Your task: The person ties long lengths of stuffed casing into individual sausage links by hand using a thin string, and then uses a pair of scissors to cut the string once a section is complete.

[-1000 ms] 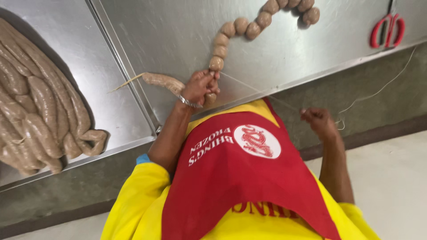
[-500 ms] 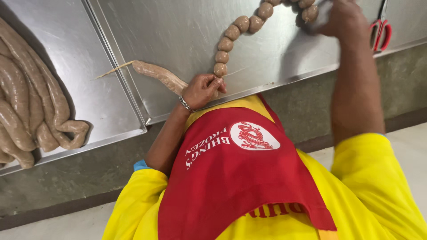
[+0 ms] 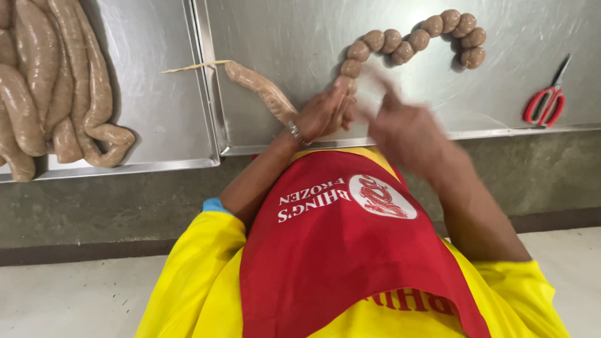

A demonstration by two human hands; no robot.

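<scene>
A long raw sausage lies on a steel tray (image 3: 263, 37). Its unlinked length (image 3: 260, 91) runs left to a thin empty casing tail (image 3: 188, 66). Its other part is a curved chain of small round links (image 3: 407, 40). My left hand (image 3: 319, 116), with a bracelet at the wrist, is closed on the sausage where the links meet the unlinked length. My right hand (image 3: 400, 128) hovers just right of it, blurred by motion, with a finger pointing toward the links. Whether it holds anything is unclear.
Red-handled scissors (image 3: 544, 103) lie at the right of the tray. A second steel tray (image 3: 156, 125) to the left holds a pile of long unlinked sausage (image 3: 50, 81). A grey ledge runs below the trays. I wear a yellow shirt and a red apron (image 3: 350, 250).
My right hand went from low beside the apron up to the far end of the links, then came back down next to my left hand. My left hand stayed on the sausage.
</scene>
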